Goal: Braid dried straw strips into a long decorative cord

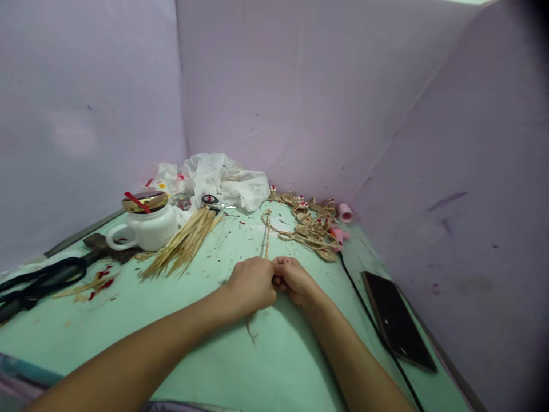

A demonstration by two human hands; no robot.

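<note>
My left hand [253,285] is closed in a loose fist at the middle of the table, wrapped round a thin tan braided cord [267,240]. My right hand [295,278] touches it from the right, with thumb and fingers pinched on the same cord. Between the hands the cord is hidden. Its upper part runs straight away from me to a small loop at the far end. A frayed tail [251,332] hangs out below my left hand onto the green tabletop [206,349].
At left stand a white mug [156,229] with a gold lid, a bundle of straw strips [184,243], black-handled scissors [64,274] and a hammer [100,249]. Behind are white plastic bags [227,180]. Braided pieces [315,232], a pink glue gun [338,236] with its cable and a phone [398,323] lie right.
</note>
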